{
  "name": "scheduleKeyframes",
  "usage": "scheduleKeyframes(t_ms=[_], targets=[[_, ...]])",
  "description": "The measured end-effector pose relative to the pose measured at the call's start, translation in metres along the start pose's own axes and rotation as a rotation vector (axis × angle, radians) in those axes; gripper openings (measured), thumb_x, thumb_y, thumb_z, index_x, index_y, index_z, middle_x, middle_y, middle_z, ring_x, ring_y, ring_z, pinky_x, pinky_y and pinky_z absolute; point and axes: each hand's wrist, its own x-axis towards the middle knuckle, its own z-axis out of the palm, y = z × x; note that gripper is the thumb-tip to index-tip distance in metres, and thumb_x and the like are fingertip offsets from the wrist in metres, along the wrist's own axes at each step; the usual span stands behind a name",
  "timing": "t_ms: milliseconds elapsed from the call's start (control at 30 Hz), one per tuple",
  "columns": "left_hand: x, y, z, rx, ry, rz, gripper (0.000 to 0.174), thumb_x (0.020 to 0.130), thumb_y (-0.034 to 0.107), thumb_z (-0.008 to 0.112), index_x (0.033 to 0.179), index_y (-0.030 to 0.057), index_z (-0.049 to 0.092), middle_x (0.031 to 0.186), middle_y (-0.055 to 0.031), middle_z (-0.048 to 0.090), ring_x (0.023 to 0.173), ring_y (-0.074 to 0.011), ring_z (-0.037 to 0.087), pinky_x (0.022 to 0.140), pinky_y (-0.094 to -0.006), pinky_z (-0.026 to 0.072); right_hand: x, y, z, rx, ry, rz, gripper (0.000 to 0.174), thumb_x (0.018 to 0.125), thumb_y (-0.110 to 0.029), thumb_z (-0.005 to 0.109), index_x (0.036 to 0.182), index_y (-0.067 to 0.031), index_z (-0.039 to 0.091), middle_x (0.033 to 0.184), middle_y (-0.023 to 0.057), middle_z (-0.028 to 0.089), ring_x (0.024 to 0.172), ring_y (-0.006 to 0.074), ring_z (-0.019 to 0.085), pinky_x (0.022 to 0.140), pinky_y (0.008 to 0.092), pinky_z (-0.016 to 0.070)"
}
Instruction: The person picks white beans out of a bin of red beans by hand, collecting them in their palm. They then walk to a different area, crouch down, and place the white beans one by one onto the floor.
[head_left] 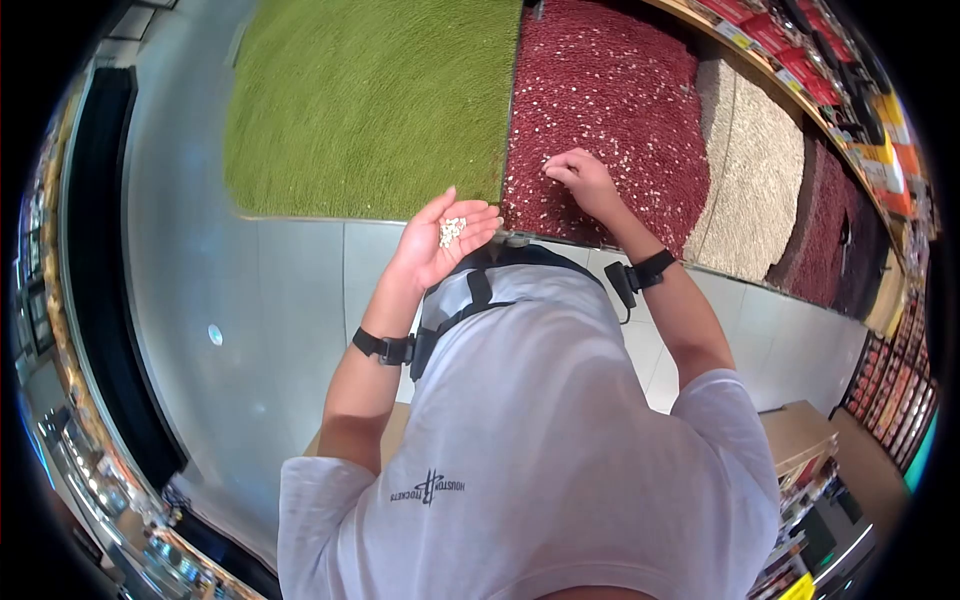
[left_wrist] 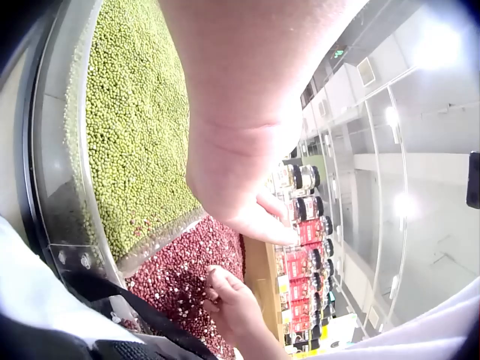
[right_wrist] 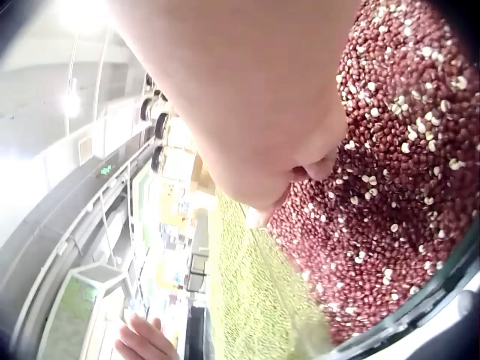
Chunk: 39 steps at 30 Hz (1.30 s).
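Observation:
My left hand [head_left: 440, 240] is palm up with fingers extended, near the front edge where the green and red beans meet. On its palm lies a small heap of white beans [head_left: 452, 232]. My right hand [head_left: 585, 182] hangs over the red beans [head_left: 620, 120], its fingers curled and thumb close to the index finger; I cannot tell whether a bean is between them. Scattered white beans [right_wrist: 431, 135] dot the red ones. In the right wrist view the right fingertips point down and away, partly hidden behind the hand.
Green beans [head_left: 370, 110] fill the wide bin on the left, with a divider [head_left: 511, 100] against the red beans. Pale grains [head_left: 750, 170] and darker beans [head_left: 820, 225] lie further right. A wooden shelf edge [head_left: 790, 90] with packaged goods runs along the back.

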Motion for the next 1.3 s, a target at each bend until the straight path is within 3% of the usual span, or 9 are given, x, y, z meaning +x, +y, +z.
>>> scheduleKeyframes(t_ms=[100, 133, 267, 600, 700, 833, 900, 1100, 1300], targets=[[0.011, 0.009, 0.005, 0.063, -0.014, -0.071, 0.047, 0.1, 0.033, 0.042, 0.108, -0.0112, 0.057, 0.11, -0.0269, 0.063, 0.099, -0.0338, 0.066, 0.084, -0.0405, 0.0577, -0.005, -0.036, -0.019, 0.587, 0.001, 0.457, 0.021, 0.094, -0.024, 0.057, 0.106, -0.0094, 0.068, 0.098, -0.0029, 0.066, 0.079, 0.0073, 0.053, 0.068, 0.0246, 0.042], [0.014, 0.013, 0.008, 0.073, -0.028, -0.091, 0.047, 0.1, 0.033, 0.042, 0.108, -0.0112, 0.057, 0.11, -0.0269, 0.063, 0.099, -0.0338, 0.066, 0.084, -0.0405, 0.0577, -0.005, -0.04, -0.021, 0.656, 0.04, 0.6, 0.023, 0.097, -0.026, 0.054, 0.109, -0.0091, 0.065, 0.085, -0.0074, 0.059, 0.068, 0.0021, 0.044, 0.059, 0.0188, 0.0354], [0.027, 0.025, 0.016, 0.173, -0.064, -0.164, 0.047, 0.1, 0.033, 0.042, 0.11, -0.0111, 0.057, 0.112, -0.0271, 0.062, 0.101, -0.0338, 0.065, 0.086, -0.0399, 0.0568, -0.013, -0.03, -0.028, 1.034, 0.084, 0.618, 0.022, 0.099, -0.025, 0.052, 0.106, -0.007, 0.061, 0.071, -0.0088, 0.038, 0.06, 0.0029, 0.033, 0.051, 0.0184, 0.0285], [0.056, 0.044, 0.014, 0.244, -0.102, -0.302, 0.049, 0.101, 0.034, 0.04, 0.115, -0.0107, 0.055, 0.115, -0.026, 0.062, 0.105, -0.0334, 0.064, 0.089, -0.0388, 0.0556, -0.019, -0.039, -0.023, 1.257, 0.263, 0.692, 0.019, 0.099, -0.026, 0.051, 0.101, -0.0086, 0.058, 0.081, -0.0056, 0.048, 0.065, 0.0055, 0.039, 0.054, 0.0181, 0.0336], [0.066, 0.044, 0.02, 0.266, -0.107, -0.342, 0.051, 0.101, 0.034, 0.039, 0.119, -0.012, 0.052, 0.12, -0.0273, 0.059, 0.112, -0.0347, 0.06, 0.095, -0.0401, 0.0522, -0.021, -0.051, -0.023, 1.235, 0.271, 0.644, 0.017, 0.099, -0.022, 0.051, 0.1, -0.008, 0.06, 0.079, -0.0053, 0.048, 0.065, 0.0057, 0.04, 0.054, 0.0193, 0.0345], [0.081, 0.038, 0.036, 0.256, -0.135, -0.393, 0.054, 0.102, 0.032, 0.034, 0.123, -0.015, 0.048, 0.124, -0.0288, 0.055, 0.117, -0.0363, 0.056, 0.102, -0.0425, 0.0461, -0.015, -0.098, -0.029, 0.623, 0.181, 0.672, 0.017, 0.094, -0.014, 0.054, 0.099, -0.0062, 0.069, 0.085, -0.0026, 0.06, 0.076, 0.0095, 0.053, 0.068, 0.0279, 0.0444], [0.092, 0.033, 0.04, 0.249, -0.187, -0.417, 0.054, 0.102, 0.031, 0.033, 0.125, -0.0156, 0.047, 0.125, -0.0296, 0.053, 0.118, -0.0371, 0.054, 0.104, -0.043, 0.045, -0.014, -0.101, -0.021, 0.106, 0.174, 0.153, 0.018, 0.09, -0.014, 0.057, 0.099, -0.0034, 0.069, 0.086, 0.0046, 0.063, 0.078, 0.0172, 0.056, 0.074, 0.033, 0.046], [0.115, 0.015, 0.05, 0.252, -0.157, -0.366, 0.048, 0.101, 0.029, 0.038, 0.119, -0.0138, 0.051, 0.113, -0.0259, 0.06, 0.105, -0.0335, 0.062, 0.098, -0.0424, 0.0498, -0.011, -0.122, -0.032, -0.119, 0.017, 0.075, 0.018, 0.088, -0.013, 0.058, 0.101, -0.0091, 0.07, 0.093, 0.0103, 0.059, 0.093, 0.0264, 0.057, 0.083, 0.0346, 0.0472], [0.113, 0.023, 0.047, 0.246, -0.071, -0.37, 0.048, 0.1, 0.029, 0.041, 0.119, -0.014, 0.051, 0.115, -0.0273, 0.06, 0.107, -0.0344, 0.062, 0.096, -0.0421, 0.0517, -0.033, -0.074, -0.051, -0.153, 0.245, 0.195, 0.017, 0.088, -0.013, 0.059, 0.1, -0.0046, 0.069, 0.093, 0.0131, 0.064, 0.088, 0.0297, 0.062, 0.078, 0.0367, 0.05]])
